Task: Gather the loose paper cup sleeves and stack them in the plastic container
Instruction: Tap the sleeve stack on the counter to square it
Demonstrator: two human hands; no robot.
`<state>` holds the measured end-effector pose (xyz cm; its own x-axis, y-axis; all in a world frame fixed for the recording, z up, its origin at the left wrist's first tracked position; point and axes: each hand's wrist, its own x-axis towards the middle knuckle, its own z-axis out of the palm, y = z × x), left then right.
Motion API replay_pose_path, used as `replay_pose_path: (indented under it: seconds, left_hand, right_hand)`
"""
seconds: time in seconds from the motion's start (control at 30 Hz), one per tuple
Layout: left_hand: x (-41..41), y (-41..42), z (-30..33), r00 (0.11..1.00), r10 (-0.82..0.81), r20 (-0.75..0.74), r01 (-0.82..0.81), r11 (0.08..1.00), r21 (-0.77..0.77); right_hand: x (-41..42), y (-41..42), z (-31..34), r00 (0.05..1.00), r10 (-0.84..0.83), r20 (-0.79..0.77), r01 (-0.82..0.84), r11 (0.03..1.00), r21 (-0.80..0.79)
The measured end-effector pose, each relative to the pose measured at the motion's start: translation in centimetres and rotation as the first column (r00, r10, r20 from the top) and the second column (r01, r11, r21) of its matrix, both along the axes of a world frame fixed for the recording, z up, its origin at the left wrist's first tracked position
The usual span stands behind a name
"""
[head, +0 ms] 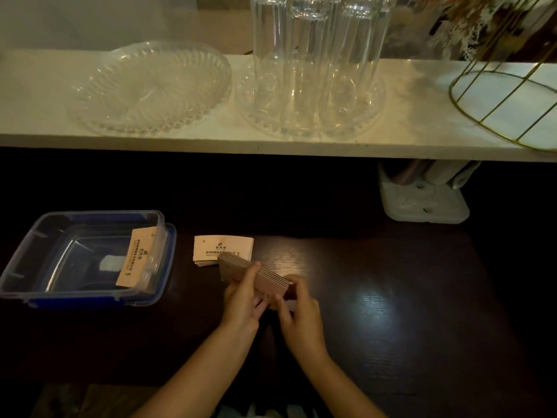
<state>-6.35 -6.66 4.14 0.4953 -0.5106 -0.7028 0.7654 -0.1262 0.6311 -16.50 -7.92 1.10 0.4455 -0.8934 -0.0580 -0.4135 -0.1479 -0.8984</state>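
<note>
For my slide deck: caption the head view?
Both hands square a bundle of sleeves beside the plastic container.

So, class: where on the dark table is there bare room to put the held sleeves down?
Bare: right of the hands, below the white holder. Crowded: between the container and the flat sleeve pile.

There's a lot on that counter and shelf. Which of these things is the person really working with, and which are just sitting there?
In use:
- left hand and right hand, holding a bundle of sleeves
- flat pile of sleeves
- plastic container, sleeves already inside

Just sitting:
- glass plate
- tall glasses
- gold wire basket
- white holder
</note>
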Motion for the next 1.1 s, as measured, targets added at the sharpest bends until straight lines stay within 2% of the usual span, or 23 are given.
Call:
replay_pose_path:
  seconds: [0.1,0.2,0.27,0.3,0.4,0.5,0.6,0.63,0.73,0.83,0.93,1.1]
  left_hand:
    - [0.5,0.8,-0.3,0.996,-0.049,0.073,0.054,0.997,-0.061]
    - [1.8,1.7,-0.4,0.983,-0.083,0.162,0.096,0.992,-0.077]
    - [3.5,2.2,-0.7,0.977,-0.081,0.196,0.102,0.990,-0.100]
    - [4.4,2.4,-0.8,0.958,-0.117,0.263,0.142,0.987,-0.080]
    - [6.7,2.7,-0.4,0.805,-0.336,0.489,0.333,0.938,0.096]
    - [8.1,2.6,0.4,0.672,-0.488,0.557,0.478,0.860,0.176]
    - [10.0,2.4,1.4,0.510,-0.625,0.591,0.564,0.762,0.318]
    - [10.6,2.4,1.5,0.505,-0.639,0.580,0.557,0.755,0.346]
    - [11.6,2.8,1.0,0.619,-0.585,0.524,0.461,0.811,0.361]
    - [12.6,2.2,0.2,0.672,-0.504,0.543,0.326,0.859,0.395]
    - [14.0,0.6,-0.4,0.672,-0.473,0.570,0.235,0.866,0.442]
    - [15.6,-1.6,-1.9,0.600,-0.515,0.611,0.188,0.834,0.519]
  right_hand:
    - [0.1,-1.1,0.2,0.997,-0.006,0.078,0.004,1.000,0.016]
    - [0.2,-2.7,0.7,0.993,-0.025,0.111,0.014,0.995,0.100]
    - [0.2,-3.6,0.8,0.994,0.014,0.111,-0.032,0.986,0.166]
    - [0.2,-4.0,0.9,0.994,0.046,0.102,-0.066,0.977,0.203]
    - [0.7,-4.6,1.3,0.987,0.122,0.106,-0.148,0.945,0.290]
    - [1.4,-5.2,1.5,0.982,0.138,0.132,-0.176,0.921,0.347]
    - [1.8,-6.2,1.4,0.981,0.152,0.117,-0.186,0.908,0.375]
    - [2.1,-6.5,1.2,0.981,0.159,0.108,-0.189,0.901,0.391]
    - [3.5,-7.0,0.7,0.981,0.183,0.067,-0.194,0.890,0.413]
    - [6.2,-7.4,0.3,0.987,0.160,0.033,-0.160,0.901,0.402]
    - [9.0,-8.4,-0.4,0.991,0.126,-0.038,-0.100,0.906,0.411]
    - [11.5,-9.9,-2.0,0.985,0.046,-0.168,0.028,0.909,0.416]
